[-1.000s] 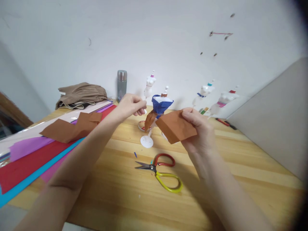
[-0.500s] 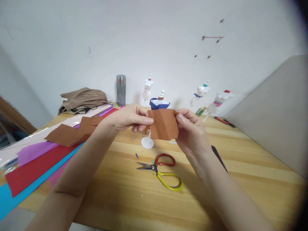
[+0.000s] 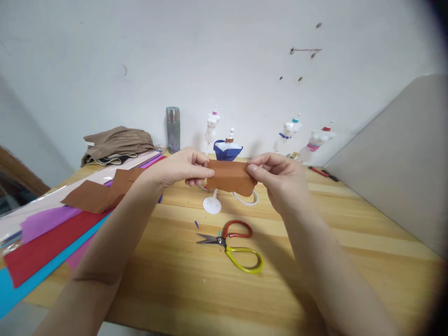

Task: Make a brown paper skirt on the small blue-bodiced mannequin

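Note:
Between my hands a piece of brown fabric (image 3: 231, 176) is stretched above the table, its lower edge uneven. My left hand (image 3: 187, 169) pinches its left end, thumb in front. At the right end, my right hand (image 3: 275, 175) grips it between thumb and fingers. Just behind stands a small white dress form (image 3: 229, 140) with a brown neck band and blue fabric round its chest; the brown piece hides its lower part. Below my hands, scissors (image 3: 227, 242) with one red and one yellow handle lie on the table, blades parted and pointing left.
More brown fabric (image 3: 91, 195) lies on red and blue sheets (image 3: 52, 238) at left. A folded tan cloth (image 3: 117, 142) and a grey flask (image 3: 173, 129) stand near the wall. Other dress forms (image 3: 212, 125) stand at the back, and a red-and-black tool (image 3: 324, 173) lies far right.
The brown piece shows less height now, its upper part apparently folded over, and its right side has flattened out. My right hand has shifted its grip along the top edge. The view has moved slightly.

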`<state>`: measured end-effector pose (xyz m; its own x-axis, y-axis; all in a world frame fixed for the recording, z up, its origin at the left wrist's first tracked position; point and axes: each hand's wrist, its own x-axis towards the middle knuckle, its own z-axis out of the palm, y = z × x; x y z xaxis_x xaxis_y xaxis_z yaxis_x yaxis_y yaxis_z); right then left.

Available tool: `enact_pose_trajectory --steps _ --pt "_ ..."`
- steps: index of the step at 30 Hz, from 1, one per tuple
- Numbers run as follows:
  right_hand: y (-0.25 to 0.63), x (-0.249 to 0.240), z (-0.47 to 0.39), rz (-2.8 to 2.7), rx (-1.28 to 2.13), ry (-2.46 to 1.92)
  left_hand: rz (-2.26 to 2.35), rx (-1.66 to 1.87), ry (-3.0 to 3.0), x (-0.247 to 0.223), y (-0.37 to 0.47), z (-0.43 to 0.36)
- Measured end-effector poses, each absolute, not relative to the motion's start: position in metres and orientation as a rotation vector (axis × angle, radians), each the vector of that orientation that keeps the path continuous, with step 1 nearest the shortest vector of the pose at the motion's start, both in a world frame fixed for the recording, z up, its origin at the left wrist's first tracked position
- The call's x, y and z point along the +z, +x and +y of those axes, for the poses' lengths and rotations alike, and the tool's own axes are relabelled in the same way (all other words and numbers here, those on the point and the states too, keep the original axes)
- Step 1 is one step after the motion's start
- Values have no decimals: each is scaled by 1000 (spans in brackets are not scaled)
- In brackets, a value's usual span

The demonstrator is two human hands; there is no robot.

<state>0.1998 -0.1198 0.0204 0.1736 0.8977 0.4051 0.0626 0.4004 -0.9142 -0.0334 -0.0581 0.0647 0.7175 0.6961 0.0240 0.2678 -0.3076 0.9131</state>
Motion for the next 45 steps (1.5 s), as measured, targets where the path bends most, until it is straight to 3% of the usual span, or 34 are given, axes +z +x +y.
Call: enact_pose_trajectory --steps 10,16,20,28,35,40,45 --pt "202 28 -125 -1365 1003 -1022 718 639 1815 62 -34 -56" --pt "201 29 -127 -1323 935 -958 649 475 1875 67 -39 -57" --pt "205 27 -128 -1332 938 -994 613 620 1835 64 -38 -56" --pt "203 23 -123 -1340 1354 -938 536 880 1819 51 -27 -57" --pt "205 36 -135 -1313 1066 -922 527 551 2048 69 -40 -60" --pt "203 44 -145 -1853 713 -1210 604 644 1970 74 -40 -66" --pt "193 37 -145 -2051 705 -1273 661 435 2102 61 -20 -76"
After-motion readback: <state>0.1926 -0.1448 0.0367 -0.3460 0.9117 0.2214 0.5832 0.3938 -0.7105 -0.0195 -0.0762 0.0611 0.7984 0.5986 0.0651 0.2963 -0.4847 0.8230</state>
